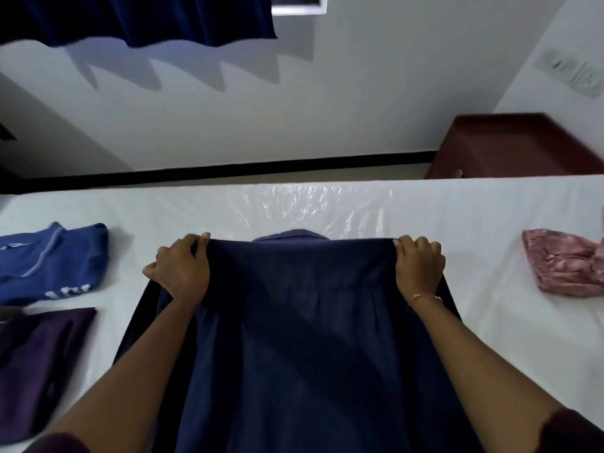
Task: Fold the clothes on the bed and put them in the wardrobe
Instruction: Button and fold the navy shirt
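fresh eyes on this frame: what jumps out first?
Dead centre, the left hand and right hand each grip a far corner of a navy shirt spread over the white bed, its collar peeking out beyond the held edge. On the left lie a blue garment and, nearer, a dark purple garment; a crumpled pink garment sits at the right edge.

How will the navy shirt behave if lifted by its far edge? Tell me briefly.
Probably floppy: the navy shirt sags and creases between the left hand and right hand. Likely light, since finger pinches hold it. It may slide on the white bed, which looks smooth.
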